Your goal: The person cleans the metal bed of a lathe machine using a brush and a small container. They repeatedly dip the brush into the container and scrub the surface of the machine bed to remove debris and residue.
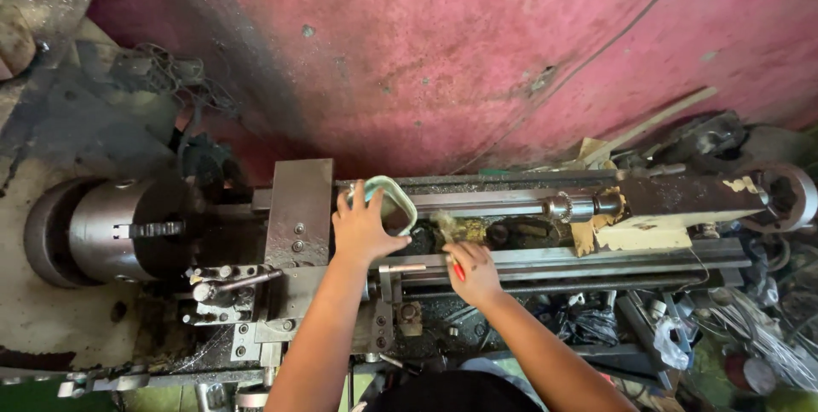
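Note:
I look down on a metal lathe (298, 207) set against a pink wall. My left hand (362, 229) grips a small squarish container with a pale green rim (400, 203), tilted over the lathe bed. My right hand (473, 271) holds a brush with a red handle (457, 269); its pale bristles (445, 226) touch the bed just right of the container. The chuck (128, 229) sits at the far left, the tool post (221, 288) below the carriage. A drill chuck (579, 206) sticks out of the tailstock (690, 199) on the right.
Tangled wires (170, 71) lie behind the headstock. Scrap, tools and a wooden stick (648, 126) pile up at the back right. Plastic bags and clutter (682, 335) fill the lower right. Torn cardboard (588, 233) rests on the bed near the tailstock.

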